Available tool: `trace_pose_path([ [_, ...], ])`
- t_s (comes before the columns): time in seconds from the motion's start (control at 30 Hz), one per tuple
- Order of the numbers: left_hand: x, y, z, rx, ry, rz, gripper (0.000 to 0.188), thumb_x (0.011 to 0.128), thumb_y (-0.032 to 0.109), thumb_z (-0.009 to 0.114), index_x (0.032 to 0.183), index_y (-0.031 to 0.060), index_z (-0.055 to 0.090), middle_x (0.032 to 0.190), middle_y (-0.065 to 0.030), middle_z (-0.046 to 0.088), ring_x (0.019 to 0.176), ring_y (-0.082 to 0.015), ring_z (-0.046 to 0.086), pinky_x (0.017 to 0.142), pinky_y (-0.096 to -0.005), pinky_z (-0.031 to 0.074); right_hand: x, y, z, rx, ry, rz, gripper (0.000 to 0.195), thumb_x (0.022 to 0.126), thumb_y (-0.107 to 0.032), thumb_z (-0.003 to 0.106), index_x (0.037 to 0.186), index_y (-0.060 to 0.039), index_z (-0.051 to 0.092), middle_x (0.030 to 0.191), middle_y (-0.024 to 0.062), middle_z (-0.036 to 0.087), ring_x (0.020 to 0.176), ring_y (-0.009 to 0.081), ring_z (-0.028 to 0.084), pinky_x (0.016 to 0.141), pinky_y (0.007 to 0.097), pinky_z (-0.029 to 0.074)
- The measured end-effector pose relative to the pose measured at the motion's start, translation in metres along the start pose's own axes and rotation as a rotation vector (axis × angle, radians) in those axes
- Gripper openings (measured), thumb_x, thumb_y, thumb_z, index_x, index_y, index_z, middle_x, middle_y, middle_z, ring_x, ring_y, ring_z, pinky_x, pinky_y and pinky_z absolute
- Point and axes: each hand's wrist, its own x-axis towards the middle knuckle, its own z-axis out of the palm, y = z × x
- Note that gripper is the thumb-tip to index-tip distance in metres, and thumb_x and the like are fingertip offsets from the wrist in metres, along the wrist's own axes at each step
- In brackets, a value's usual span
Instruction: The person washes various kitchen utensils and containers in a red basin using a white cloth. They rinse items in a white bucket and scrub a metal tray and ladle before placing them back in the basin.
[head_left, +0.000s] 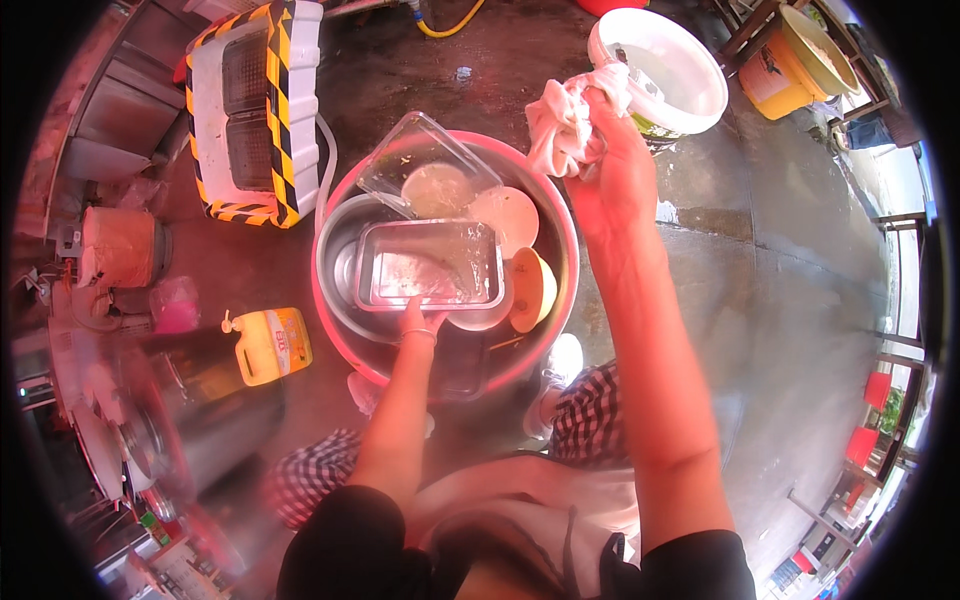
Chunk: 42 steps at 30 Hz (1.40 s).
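My left hand (421, 319) grips the near rim of a rectangular metal pan (431, 264), held over a large round tub (571, 247) with a pink rim. My right hand (611, 161) is raised to the right of the tub, closed on a crumpled pale cloth (562, 124). Inside the tub are a round metal basin (335, 251), a clear rectangular container (431, 133) tilted at the back, a yellow bowl (532, 289) on its side and several round dishes, one a pale bowl (506, 217). Behind the cloth stands a white bucket (690, 71) holding liquid.
A white crate (300, 112) with yellow-black tape stands back left. A yellow pump jug (274, 345) sits left of the tub, and a gas cylinder or similar drum (120, 247) farther left. Another yellow bucket (784, 79) is at the back right. The floor (697, 176) looks wet.
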Motion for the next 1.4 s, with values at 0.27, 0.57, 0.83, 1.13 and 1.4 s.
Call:
trace_pose_path([
  [0.27,-0.061,-0.015,0.049,0.763,-0.257,-0.267,0.044,0.094,0.030,0.054,0.126,0.0023,0.045,0.116,-0.0210,0.057,0.102,-0.0344,0.059,0.083,-0.0465,0.054,0.002,-0.005,-0.005,0.052,0.081,-0.048,0.016,0.090,-0.011,0.062,0.103,-0.0026,0.058,0.092,0.0064,0.066,0.082,0.0180,0.065,0.069,0.0335,0.053],
  [0.57,0.025,0.064,0.013,1.473,0.070,0.377,0.047,0.074,0.015,0.064,0.111,-0.0117,0.055,0.091,-0.0207,0.064,0.086,-0.0313,0.066,0.072,-0.0379,0.053,-0.001,-0.006,0.004,0.002,0.072,-0.034,0.019,0.094,-0.015,0.055,0.106,-0.0010,0.051,0.096,0.0149,0.064,0.084,0.0282,0.064,0.071,0.0389,0.054],
  [0.83,-0.005,0.088,0.033,1.140,-0.065,-0.096,0.027,0.071,0.016,0.061,0.094,0.0010,0.059,0.094,-0.0133,0.057,0.071,-0.0270,0.059,0.061,-0.0430,0.056,-0.002,-0.003,0.009,0.017,0.064,-0.007,0.016,0.094,-0.012,0.053,0.106,-0.0010,0.051,0.098,0.0143,0.063,0.087,0.0287,0.065,0.074,0.0418,0.055],
  [1.13,-0.053,0.085,0.053,1.306,0.074,0.557,0.043,0.071,-0.006,0.051,0.115,-0.0052,0.048,0.104,-0.0200,0.062,0.098,-0.0340,0.063,0.078,-0.0431,0.049,0.002,-0.019,-0.005,0.135,0.075,-0.094,0.020,0.090,-0.012,0.060,0.107,-0.0038,0.055,0.098,0.0094,0.064,0.085,0.0218,0.066,0.073,0.0365,0.053],
  [1.4,-0.183,0.125,0.088,1.538,-0.148,1.467,0.060,0.074,-0.012,0.051,0.129,0.0119,0.042,0.107,-0.0170,0.062,0.098,-0.0349,0.062,0.078,-0.0434,0.049,0.006,-0.031,-0.021,0.267,0.068,-0.014,0.027,0.088,-0.010,0.057,0.113,-0.0027,0.049,0.100,0.0164,0.062,0.090,0.0353,0.065,0.071,0.0434,0.056],
])
